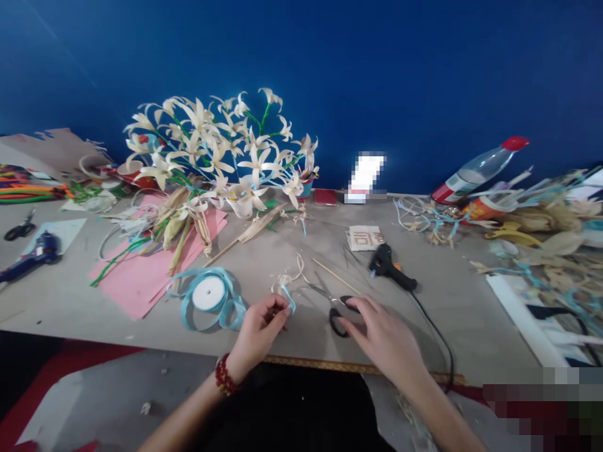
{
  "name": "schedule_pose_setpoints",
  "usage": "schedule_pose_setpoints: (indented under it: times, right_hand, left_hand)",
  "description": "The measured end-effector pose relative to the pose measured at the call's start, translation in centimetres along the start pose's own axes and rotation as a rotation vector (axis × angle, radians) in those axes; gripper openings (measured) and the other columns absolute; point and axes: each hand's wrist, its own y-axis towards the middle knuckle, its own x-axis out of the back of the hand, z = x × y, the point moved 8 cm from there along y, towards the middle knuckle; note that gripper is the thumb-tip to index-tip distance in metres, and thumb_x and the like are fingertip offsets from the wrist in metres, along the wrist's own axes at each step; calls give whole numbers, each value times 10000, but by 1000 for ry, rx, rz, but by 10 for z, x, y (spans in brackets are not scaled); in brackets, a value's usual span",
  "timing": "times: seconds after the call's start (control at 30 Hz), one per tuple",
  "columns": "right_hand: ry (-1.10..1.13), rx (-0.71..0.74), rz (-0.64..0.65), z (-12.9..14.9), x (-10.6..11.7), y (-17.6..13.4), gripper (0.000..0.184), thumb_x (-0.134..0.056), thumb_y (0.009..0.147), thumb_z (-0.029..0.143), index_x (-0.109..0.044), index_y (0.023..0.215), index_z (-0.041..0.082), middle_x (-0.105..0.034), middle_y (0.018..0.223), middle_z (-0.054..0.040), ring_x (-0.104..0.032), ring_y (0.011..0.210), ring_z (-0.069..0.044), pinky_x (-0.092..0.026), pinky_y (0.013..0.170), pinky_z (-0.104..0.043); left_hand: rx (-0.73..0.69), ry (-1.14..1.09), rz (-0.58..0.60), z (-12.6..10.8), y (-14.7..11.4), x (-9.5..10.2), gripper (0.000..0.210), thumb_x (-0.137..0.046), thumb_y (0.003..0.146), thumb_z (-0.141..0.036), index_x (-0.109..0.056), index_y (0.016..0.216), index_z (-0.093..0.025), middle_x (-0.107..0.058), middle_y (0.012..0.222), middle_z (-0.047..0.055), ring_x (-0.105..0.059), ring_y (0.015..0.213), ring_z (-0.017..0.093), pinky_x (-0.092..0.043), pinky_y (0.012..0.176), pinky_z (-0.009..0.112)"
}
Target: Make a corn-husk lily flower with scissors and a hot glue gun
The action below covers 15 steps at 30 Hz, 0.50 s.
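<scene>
My left hand (262, 323) pinches a thin light-blue stem or ribbon strip (289, 299), its fingers curled closed. At the top of that strip is a small pale dried-husk flower (284, 280). Black-handled scissors (338, 322) lie low over the tabletop, blades pointing away to the left. Around their handle loops are the thumb and fingers of my right hand (389, 339). Left of my left hand is a white spool (208, 293) of light-blue ribbon, with loose ribbon loops (191, 314) about it.
A black glue gun (392, 269) trails its cord down the right side. A thin wooden stick (335, 275) lies behind the scissors. Husk flowers (217, 154) stand along the wall, above pink paper (134, 285). On the right are a tilted bottle (475, 172) and piled husks (556, 232).
</scene>
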Motion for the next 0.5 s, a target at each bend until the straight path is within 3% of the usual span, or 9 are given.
schedule_pose_setpoints:
  times: [0.13,0.33,0.43,0.5]
  right_hand:
    - [-178,43,22,-2,-10,-8,239,-543,933,354,-565,1099,184,-677,1108,-109,-707,818,-257,-479,607,-317]
    - [-244,-13,110,-9,-15,3,65,-552,885,234,-589,924,199,-705,947,-80,-690,651,-210,-378,486,-277]
    - [-144,-96,156,-23,-11,5,64,-560,871,259,-590,905,214,-727,901,-66,-693,658,-222,-383,498,-278]
    - [55,-166,219,-35,-11,4,85,-555,875,297,-582,915,228,-735,873,-55,-690,669,-217,-428,542,-285]
  left_hand:
    - [-52,104,-4,-1,1,-2,144,-571,919,-299,-616,879,-169,-569,689,-10,-558,625,119,-435,593,215]
    - [-188,240,-27,-19,-2,-5,92,-547,918,-218,-617,872,-180,-637,835,34,-594,708,146,-477,656,247]
    - [-270,307,-42,-30,-3,-6,97,-539,910,-167,-608,846,-188,-664,916,53,-619,810,164,-490,738,266]
    - [-312,330,-40,-35,-4,-7,106,-535,909,-144,-603,844,-194,-675,972,62,-631,904,180,-491,803,280]
